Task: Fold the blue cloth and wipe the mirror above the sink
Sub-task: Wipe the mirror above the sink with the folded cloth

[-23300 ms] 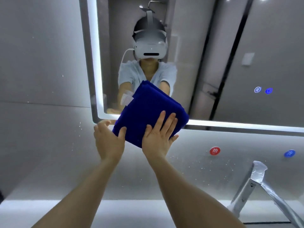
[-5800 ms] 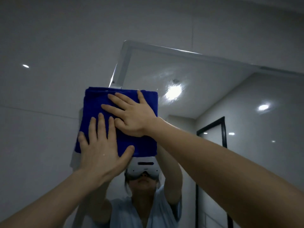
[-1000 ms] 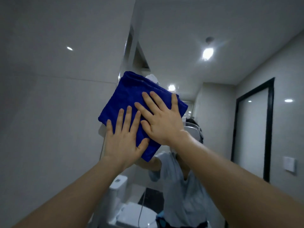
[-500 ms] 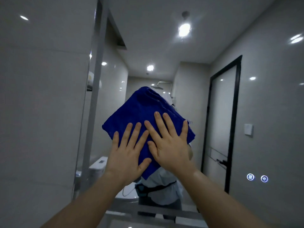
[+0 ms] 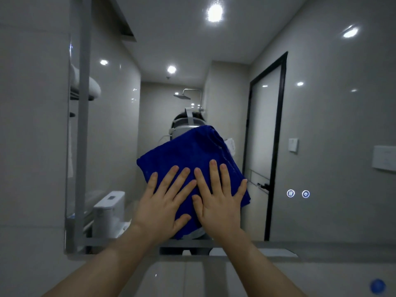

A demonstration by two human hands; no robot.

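the blue cloth (image 5: pixel 188 155) is folded into a thick pad and lies flat against the mirror (image 5: pixel 321 125), in the lower middle of the glass. it is turned so that one corner points up and one points down. both hands press on its lower half. the left hand (image 5: pixel 162 209) is released and flat, with its fingers straight and spread and its thumb lying on the cloth near the lower corner. the right hand (image 5: pixel 218 206) is just beside it, also flat with straight fingers, and its little finger reaches the cloth's right edge. the two index fingers touch or nearly touch; i cannot tell which. neither hand curls round the cloth.

the glass reflects the person, whose white headset (image 5: pixel 182 127) shows above the cloth's top edge. also reflected are a black-framed door (image 5: pixel 263 125) to the right of the cloth, a wall switch (image 5: pixel 293 145) beyond it, and a shower head (image 5: pixel 182 96) above the headset. a toilet (image 5: pixel 109 209) shows at the lower left, a white rolled towel (image 5: pixel 95 87) on a rack at the upper left, and a bright ceiling light (image 5: pixel 214 11) at the top. two small lit icons (image 5: pixel 290 193) glow on the glass right of the hands. a blurred blue dot (image 5: pixel 377 286) sits below the mirror at the far right.
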